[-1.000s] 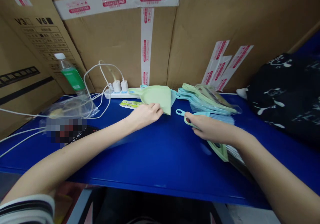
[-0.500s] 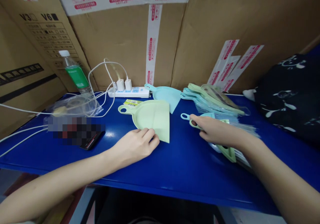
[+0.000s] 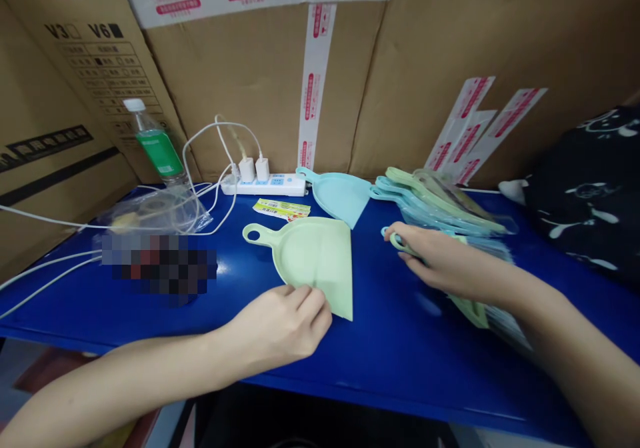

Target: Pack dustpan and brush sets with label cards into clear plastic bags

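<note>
at six o'clock, the green dustpan [image 3: 310, 255] is pinched by the left hand [image 3: 293, 318]; at four, a brush handle [image 3: 398, 242] is gripped by the right hand [image 3: 440, 261]; positioning seems underway, steadiness needed.

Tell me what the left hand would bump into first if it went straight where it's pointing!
The left hand grips the light-green dustpan; beyond that, it would probably meet the right hand, though depth is unclear.
</note>
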Demonstrator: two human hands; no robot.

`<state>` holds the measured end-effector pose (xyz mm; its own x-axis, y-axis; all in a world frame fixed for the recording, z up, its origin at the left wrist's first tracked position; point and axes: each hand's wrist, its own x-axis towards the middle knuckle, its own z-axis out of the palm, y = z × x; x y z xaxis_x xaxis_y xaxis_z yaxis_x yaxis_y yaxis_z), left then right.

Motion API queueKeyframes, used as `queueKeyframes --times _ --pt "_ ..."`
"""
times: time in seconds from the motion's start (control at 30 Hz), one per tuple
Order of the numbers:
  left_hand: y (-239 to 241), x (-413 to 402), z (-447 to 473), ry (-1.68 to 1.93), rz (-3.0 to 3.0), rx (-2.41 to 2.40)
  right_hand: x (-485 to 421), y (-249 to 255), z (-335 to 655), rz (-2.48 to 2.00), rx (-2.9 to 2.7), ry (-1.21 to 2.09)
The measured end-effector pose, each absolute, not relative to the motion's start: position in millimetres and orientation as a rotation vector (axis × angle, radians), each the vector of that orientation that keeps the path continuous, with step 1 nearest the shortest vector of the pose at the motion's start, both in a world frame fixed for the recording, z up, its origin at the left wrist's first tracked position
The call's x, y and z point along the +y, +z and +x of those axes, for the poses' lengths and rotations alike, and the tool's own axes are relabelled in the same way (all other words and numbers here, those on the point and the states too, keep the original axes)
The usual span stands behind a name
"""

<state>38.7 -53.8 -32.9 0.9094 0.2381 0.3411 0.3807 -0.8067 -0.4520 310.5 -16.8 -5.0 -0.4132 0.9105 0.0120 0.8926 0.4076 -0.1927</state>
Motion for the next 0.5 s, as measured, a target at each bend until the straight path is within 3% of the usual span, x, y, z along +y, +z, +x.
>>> queueKeyframes --times 0.13,0.5 --pt "-35 -56 40 -0.401 -2.598 -0.387 -19 -14 296 -1.342 -2.498 0.187" --pt "-32 -50 41 -0.586 -2.841 -0.243 -32 -29 276 -1.113 -2.562 0.100"
